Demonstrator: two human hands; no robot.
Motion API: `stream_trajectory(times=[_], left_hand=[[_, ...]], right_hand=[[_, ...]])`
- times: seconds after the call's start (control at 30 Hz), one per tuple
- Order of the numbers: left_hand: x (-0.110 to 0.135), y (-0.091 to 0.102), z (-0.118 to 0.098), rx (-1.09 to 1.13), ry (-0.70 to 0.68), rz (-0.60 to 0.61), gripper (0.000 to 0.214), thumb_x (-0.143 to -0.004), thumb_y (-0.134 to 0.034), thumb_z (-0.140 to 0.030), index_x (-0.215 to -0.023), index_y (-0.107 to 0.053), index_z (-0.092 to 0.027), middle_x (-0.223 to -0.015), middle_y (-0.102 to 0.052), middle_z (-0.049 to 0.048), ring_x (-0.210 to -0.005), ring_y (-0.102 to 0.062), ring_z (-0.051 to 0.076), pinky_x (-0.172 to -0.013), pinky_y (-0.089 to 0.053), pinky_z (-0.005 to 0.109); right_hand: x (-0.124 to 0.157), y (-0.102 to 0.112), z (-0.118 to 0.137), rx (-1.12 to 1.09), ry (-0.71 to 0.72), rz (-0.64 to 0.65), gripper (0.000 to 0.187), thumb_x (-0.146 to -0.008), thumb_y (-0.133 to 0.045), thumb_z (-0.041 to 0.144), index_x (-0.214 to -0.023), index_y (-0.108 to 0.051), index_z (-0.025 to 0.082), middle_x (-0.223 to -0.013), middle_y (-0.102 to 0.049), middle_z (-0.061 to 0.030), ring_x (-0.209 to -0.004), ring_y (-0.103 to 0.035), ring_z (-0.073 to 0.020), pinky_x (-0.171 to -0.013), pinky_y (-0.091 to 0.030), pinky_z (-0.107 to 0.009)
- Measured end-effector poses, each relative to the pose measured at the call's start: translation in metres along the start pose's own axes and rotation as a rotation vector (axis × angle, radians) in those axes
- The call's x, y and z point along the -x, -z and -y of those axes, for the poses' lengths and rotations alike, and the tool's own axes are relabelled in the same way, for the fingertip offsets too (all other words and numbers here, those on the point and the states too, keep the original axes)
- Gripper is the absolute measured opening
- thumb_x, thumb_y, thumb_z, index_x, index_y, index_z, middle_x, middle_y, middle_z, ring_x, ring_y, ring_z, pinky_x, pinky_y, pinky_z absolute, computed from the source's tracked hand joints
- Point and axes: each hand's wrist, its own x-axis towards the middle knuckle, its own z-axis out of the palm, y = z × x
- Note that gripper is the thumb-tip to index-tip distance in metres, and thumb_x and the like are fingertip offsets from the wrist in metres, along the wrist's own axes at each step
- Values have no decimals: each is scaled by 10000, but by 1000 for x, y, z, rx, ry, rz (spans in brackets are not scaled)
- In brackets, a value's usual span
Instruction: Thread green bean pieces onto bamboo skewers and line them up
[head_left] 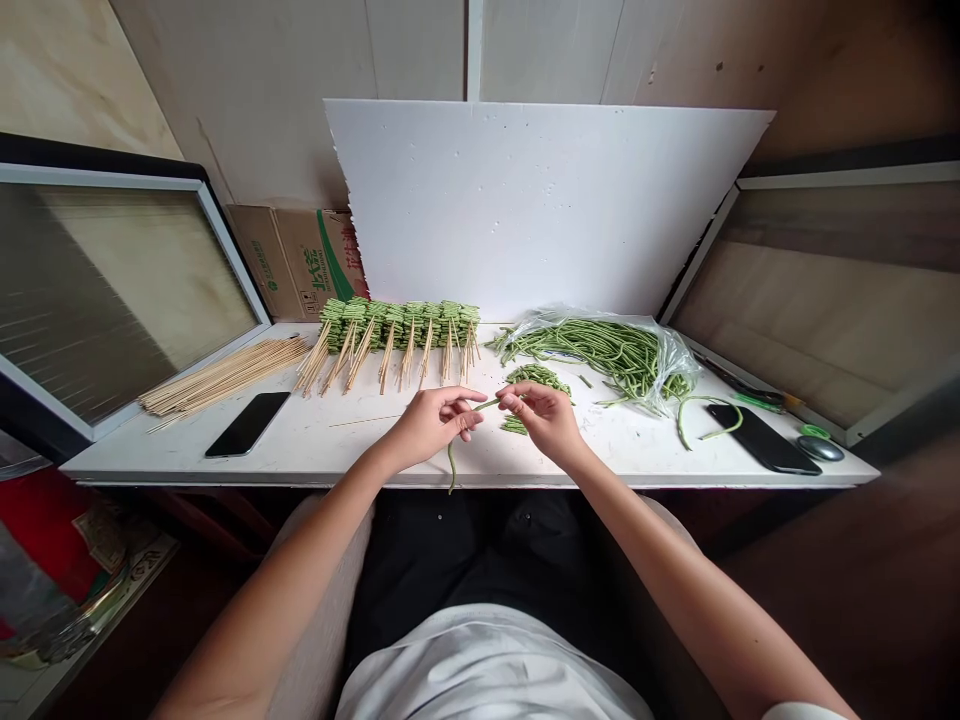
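Slender green yardlong bean [480,405] is held just above the front edge of a white-topped bench [150,455], with its free end hanging past that edge. A white foam board [547,200] is propped along the back edge, and a brown cardboard box [296,262] is seen behind the left corner, its contents hidden. Near the right end, a clear plastic bag [679,365] is filled with loose green beans [592,350]. Green beans threaded on wooden skewers [397,325] are stacked along the back edge, beside a pile of bare bamboo skewers [225,378]. The bean is gripped narrowly by the curled left hand [429,425] and pinched by the right hand [547,420]. It could be dropped over the edge if either grip were loosened, and a black smartphone [247,424] could be nudged by a careless wrist.
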Motion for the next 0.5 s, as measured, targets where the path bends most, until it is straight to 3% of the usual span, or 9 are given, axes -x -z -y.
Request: stream_trajectory(times=[0.17, 0.37, 0.5], left_hand=[[1, 6, -5, -61, -35, -88, 345, -945, -779, -493, -1004, -804, -154, -834, -775, 66, -682, -716, 173, -699, -603, 307], [5, 6, -21, -264, -193, -195, 270, -990, -731, -440, -968, -831, -190, -942, -806, 72, -779, -683, 183, -718, -549, 302], [6, 2, -23, -293, -220, -165, 222, -999, -727, -392, -989, -833, -198, -948, -801, 64, -731, -626, 162, -684, -499, 296]], right_hand=[[0, 3, 11, -31, 5, -36, 391, -919, -777, 617, -985, -799, 232, -951, -781, -88, -862, -722, -233, -729, -585, -369], [7, -3, 33, 176, 174, 8, 345, -931, -779, 598, -879, -784, 257, -864, -759, -82, -871, -652, -252, -755, -546, -416], [7, -5, 34, 267, 234, 38, 293, -972, -747, 556, -932, -777, 267, -883, -748, -78, -868, -622, -253, -745, -511, -410]])
